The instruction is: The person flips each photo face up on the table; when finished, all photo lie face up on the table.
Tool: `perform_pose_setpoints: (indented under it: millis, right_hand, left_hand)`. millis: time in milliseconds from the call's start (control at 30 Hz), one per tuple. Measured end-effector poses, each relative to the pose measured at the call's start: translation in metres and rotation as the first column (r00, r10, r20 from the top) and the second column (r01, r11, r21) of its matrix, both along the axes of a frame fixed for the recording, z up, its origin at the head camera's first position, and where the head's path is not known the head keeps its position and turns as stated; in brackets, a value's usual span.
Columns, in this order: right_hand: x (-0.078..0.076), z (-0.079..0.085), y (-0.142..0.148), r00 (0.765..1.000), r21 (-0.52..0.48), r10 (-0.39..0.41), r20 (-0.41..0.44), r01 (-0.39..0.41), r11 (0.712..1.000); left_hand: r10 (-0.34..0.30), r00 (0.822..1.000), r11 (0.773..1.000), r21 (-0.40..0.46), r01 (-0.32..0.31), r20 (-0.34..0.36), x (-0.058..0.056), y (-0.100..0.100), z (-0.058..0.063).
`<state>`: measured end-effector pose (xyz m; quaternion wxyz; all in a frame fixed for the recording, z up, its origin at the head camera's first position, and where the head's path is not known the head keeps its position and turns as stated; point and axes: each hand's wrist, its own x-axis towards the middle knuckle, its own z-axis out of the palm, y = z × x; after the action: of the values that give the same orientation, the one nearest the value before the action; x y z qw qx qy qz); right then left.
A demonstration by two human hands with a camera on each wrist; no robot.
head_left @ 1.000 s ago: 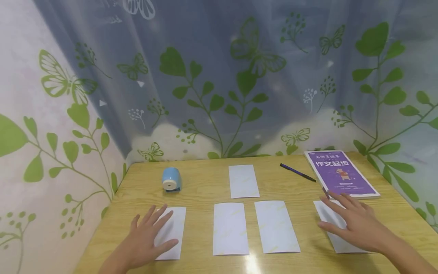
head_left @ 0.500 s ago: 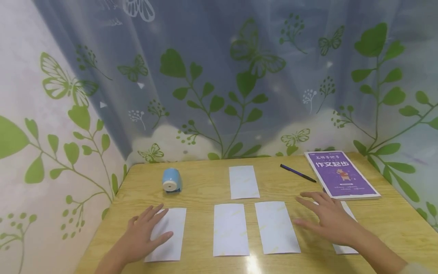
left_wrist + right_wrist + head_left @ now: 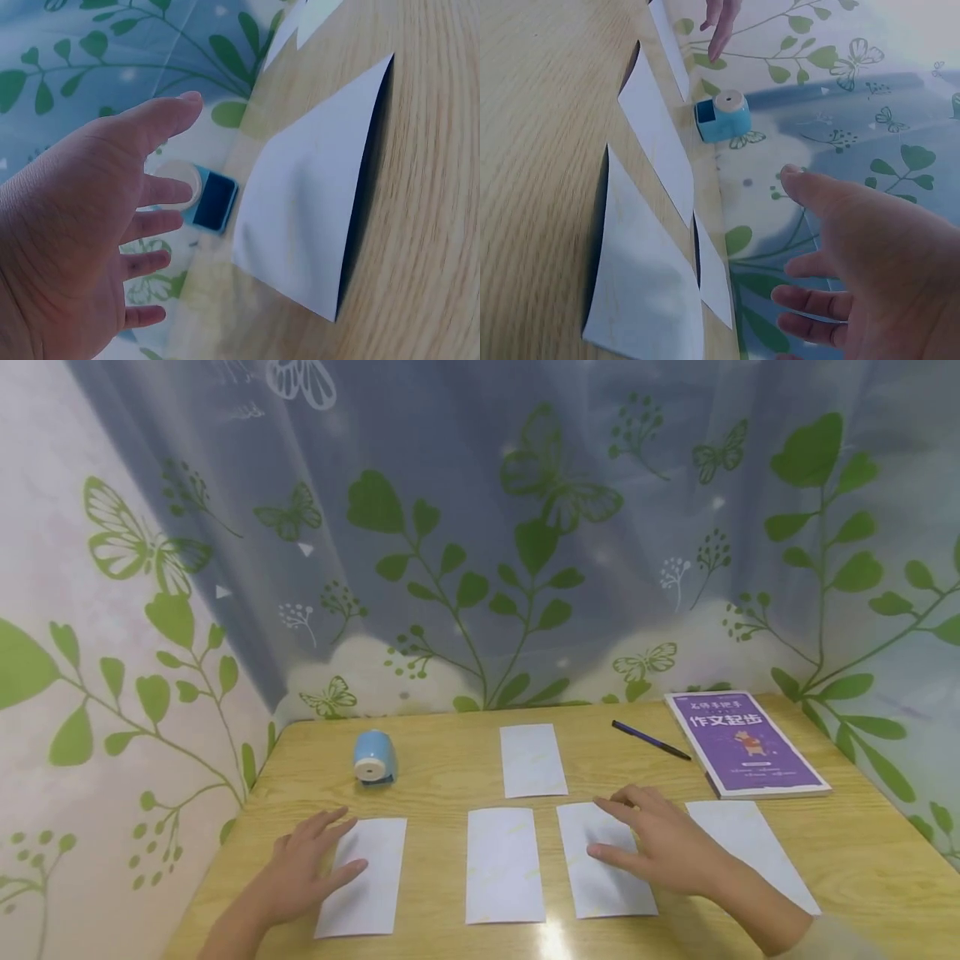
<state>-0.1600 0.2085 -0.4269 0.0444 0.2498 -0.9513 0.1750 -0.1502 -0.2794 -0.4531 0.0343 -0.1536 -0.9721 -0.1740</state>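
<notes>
Leaf-and-butterfly curtains close off the back and sides of a pale wooden table (image 3: pixel 450 777), and from my remote seat I look down on five white paper slips laid on it. From the head view, the right hand (image 3: pixel 660 847) lies flat with fingers spread on the third slip in the front row (image 3: pixel 600 877), a plain white, upright rectangle with faint yellowish marks. The left hand (image 3: pixel 303 864) rests with its fingers straight and splayed on the left edge of the leftmost slip (image 3: pixel 367 877); I cannot tell how firmly either hand presses. Between them lies the middle slip (image 3: pixel 504 864), untouched, and just right of the right hand sits the rightmost slip (image 3: pixel 750 852), angled slightly. A fifth slip (image 3: pixel 532 760) lies alone farther back, in the middle of the table. Behind the left hand stands a small light-blue pencil sharpener (image 3: pixel 374 757). At the back right, a dark pen (image 3: pixel 651 739) lies beside a purple book (image 3: pixel 742 743) with white lettering. Nothing blocks either hand. The left wrist view shows the open palm and the sharpener's dark blue slot, hidden from the head camera; the right wrist view shows the row of slips edge-on with the sharpener beyond.
</notes>
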Motion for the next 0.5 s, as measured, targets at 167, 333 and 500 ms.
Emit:
perform_pose_setpoints:
  millis: [167, 333, 500]
  right_hand:
    - [-0.006, -0.008, -0.017, 0.998, -0.013, 0.066, 0.006, -0.066, 0.998]
    - [-0.009, -0.013, -0.037, 0.991, -0.079, 0.122, 0.060, -0.117, 0.990]
    - [-0.012, -0.015, -0.058, 0.978, -0.121, 0.172, 0.119, -0.158, 0.980]
  left_hand:
    - [-0.004, 1.000, 1.000, 0.008, 0.004, -0.004, -0.006, -0.007, -0.008]
    - [-0.009, 1.000, 1.000, 0.025, 0.008, 0.016, -0.012, -0.011, -0.014]
    - [-0.039, 0.998, 0.995, 0.096, 0.034, 0.051, -0.018, -0.013, -0.020]
